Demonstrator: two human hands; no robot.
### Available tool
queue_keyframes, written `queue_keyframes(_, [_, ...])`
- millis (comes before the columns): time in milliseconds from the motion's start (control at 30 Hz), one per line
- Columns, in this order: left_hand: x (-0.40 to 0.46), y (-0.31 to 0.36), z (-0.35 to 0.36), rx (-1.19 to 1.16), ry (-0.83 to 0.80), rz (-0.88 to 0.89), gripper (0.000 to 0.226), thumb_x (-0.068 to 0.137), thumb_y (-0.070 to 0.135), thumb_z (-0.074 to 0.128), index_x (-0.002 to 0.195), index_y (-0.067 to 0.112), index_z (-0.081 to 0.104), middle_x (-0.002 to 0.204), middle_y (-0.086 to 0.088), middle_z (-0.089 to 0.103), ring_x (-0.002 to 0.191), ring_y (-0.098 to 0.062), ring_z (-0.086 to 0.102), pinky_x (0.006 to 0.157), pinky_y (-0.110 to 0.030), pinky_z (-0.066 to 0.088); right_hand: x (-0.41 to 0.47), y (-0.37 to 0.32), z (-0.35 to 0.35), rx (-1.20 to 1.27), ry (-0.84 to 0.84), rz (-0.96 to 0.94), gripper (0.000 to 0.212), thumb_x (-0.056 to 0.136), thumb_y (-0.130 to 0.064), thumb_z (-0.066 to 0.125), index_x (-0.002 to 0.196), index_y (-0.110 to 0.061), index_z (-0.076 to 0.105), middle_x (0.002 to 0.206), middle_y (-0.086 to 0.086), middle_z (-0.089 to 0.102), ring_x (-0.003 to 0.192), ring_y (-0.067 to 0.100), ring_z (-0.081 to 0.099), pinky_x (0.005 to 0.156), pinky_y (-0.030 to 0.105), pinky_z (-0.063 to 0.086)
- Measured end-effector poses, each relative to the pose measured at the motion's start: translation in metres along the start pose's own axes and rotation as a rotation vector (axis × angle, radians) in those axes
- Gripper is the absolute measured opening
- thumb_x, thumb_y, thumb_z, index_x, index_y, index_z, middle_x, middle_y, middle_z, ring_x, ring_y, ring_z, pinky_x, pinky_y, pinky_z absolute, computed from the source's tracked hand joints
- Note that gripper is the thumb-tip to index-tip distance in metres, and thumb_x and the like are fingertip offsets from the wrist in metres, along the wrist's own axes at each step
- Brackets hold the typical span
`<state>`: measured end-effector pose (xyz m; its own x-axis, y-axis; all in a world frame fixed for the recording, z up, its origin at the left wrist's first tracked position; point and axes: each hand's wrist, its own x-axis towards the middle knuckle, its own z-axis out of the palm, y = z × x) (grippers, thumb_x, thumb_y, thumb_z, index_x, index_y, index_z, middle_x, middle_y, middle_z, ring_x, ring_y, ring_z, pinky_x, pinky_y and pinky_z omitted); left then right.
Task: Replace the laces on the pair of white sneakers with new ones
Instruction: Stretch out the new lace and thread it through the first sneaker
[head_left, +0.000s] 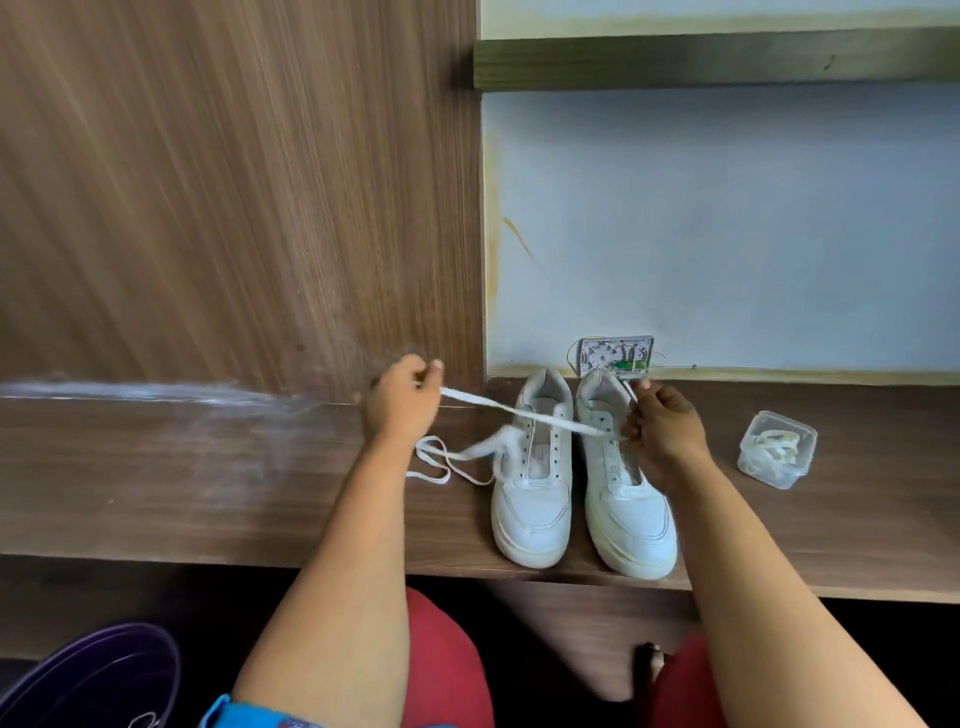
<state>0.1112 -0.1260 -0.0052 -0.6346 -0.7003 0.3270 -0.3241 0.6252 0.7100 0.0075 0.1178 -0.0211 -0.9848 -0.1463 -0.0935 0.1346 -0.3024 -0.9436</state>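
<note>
Both hands stretch one white lace across the sneakers: left hand pinches one end, right hand grips the other, likely straightening it for threading.

Two sneakers are set side by side on the desk, toes toward the near edge — the left sneaker just beside the right sneaker. Behind their heels, against the wall, a small wall box is mounted. To the right of the pair, well apart, a lidded container is placed on the desk, with laces seen in it. A lace is stretched across above the left sneaker, between the left hand and the right hand — its slack lies looped on the desk left of the pair. A basin is seen below the desk, at the near left.
</note>
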Motion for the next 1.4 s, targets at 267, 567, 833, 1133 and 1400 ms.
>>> queue_keyframes(267, [0.001,-0.003,0.009,0.382,0.217,0.072,0.019,0.087,0.045,0.059,0.099,0.03,0.06,0.117,0.0,0.049,0.121,-0.03,0.038,0.114,-0.051,0.0,-0.017,0.033,0.025,-0.174,-0.057,0.105,0.013,0.092,-0.025,0.063,0.088,-0.016,0.055,0.068,0.001,0.056,0.045,0.004,0.043,0.049,0.019,0.037])
queue_keyframes(567, [-0.053,0.044,0.069,-0.413,-0.692,0.018,0.013,0.097,0.017,0.055,0.097,0.008,0.064,0.075,0.002,0.057,0.069,-0.006,0.051,0.062,-0.017,0.041,-0.026,0.047,0.037,-0.174,-0.145,0.046,0.013,0.089,0.001,0.061,0.095,-0.009,0.054,0.082,0.015,0.065,0.072,0.02,0.065,0.065,0.024,0.057])
queue_keyframes(833, [-0.05,0.035,0.068,-0.473,-0.706,-0.163,0.024,0.101,0.008,0.042,0.08,0.013,0.051,0.082,-0.007,0.057,0.066,-0.016,0.054,0.063,-0.029,0.054,-0.018,0.052,0.025,-0.44,-0.187,-0.082,0.006,0.09,-0.006,0.063,0.09,-0.012,0.063,0.09,0.015,0.07,0.075,0.019,0.069,0.074,0.032,0.058])
queue_keyframes(1133, [-0.049,0.03,0.069,-0.04,-0.546,0.106,0.012,0.094,0.009,0.053,0.1,0.008,0.064,0.103,-0.008,0.065,0.084,-0.021,0.059,0.067,-0.022,0.041,-0.011,0.055,0.024,-1.017,-0.053,-0.152,0.019,0.07,-0.024,0.078,0.073,-0.01,0.066,0.065,0.001,0.065,0.066,0.018,0.062,0.053,0.023,0.047])
queue_keyframes(1400, [-0.064,0.03,0.078,0.055,-0.581,0.177,0.018,0.091,0.001,0.048,0.09,0.008,0.065,0.084,-0.001,0.063,0.076,-0.018,0.055,0.05,-0.018,0.033,-0.009,0.053,0.018,-0.751,-0.08,0.043,0.005,0.078,-0.006,0.072,0.074,-0.006,0.07,0.069,0.013,0.071,0.065,0.024,0.071,0.072,0.045,0.06])
